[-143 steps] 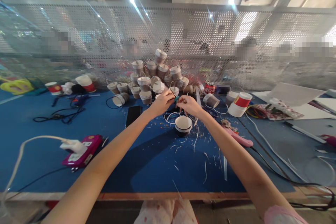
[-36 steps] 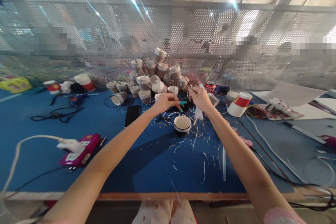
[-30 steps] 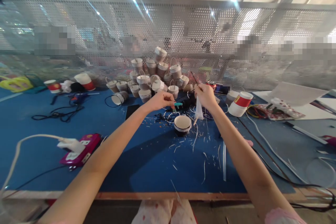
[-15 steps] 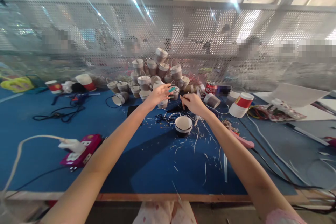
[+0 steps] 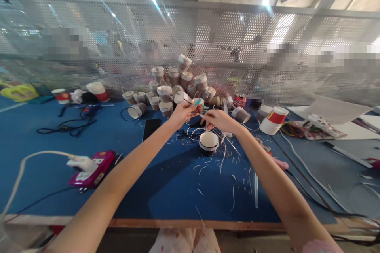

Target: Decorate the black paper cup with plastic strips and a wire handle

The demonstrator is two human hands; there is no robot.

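My left hand is closed around a small teal tool, which looks like thread snips; its far end is hidden by the fingers. A thin dark cord passes at the same fingers. My right hand is closed in a pinch close beside the left fingertips, on what seems to be the cord's other part. Below both hands a small white bucket with a dark lower band stands upright on the blue table. Tangled black and white cords lie just behind it.
Behind my hands small grey-and-white buckets are piled against a perforated screen. A phone lies left, near a magenta power strip. At right are a pink tool, a red-white cup and cord scraps.
My right hand went out to the right and up with dark cord, then came back to the left. The left hand, keeping the teal tool, lifted and met it above the white bucket.
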